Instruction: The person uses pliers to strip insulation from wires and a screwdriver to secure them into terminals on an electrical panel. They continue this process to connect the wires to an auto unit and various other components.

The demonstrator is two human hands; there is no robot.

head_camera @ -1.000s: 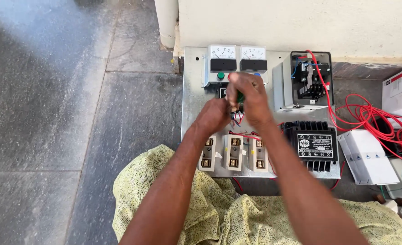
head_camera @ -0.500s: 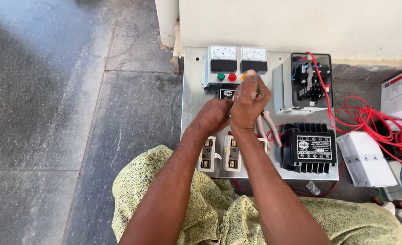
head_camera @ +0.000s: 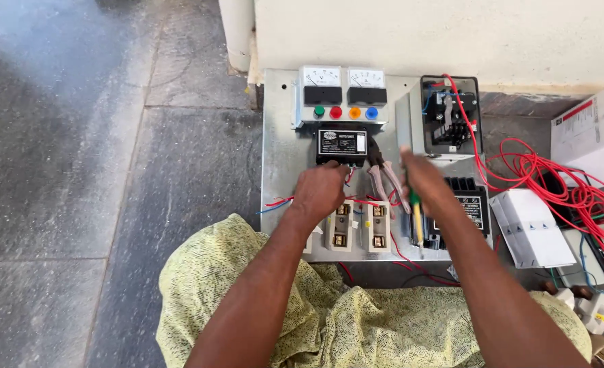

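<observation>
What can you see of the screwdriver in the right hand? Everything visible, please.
The screwdriver has a handle that looks like yellow plastic with a green band near the top. It hangs roughly upright, its lower end toward the panel's near edge, over the black unit. The right hand grips its upper end and hides it. The shaft and tip are too blurred to make out.

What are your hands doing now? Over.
Left hand on red wires below black unit. Right hand holds screwdriver and pliers. Nothing blocking the panel.
</observation>
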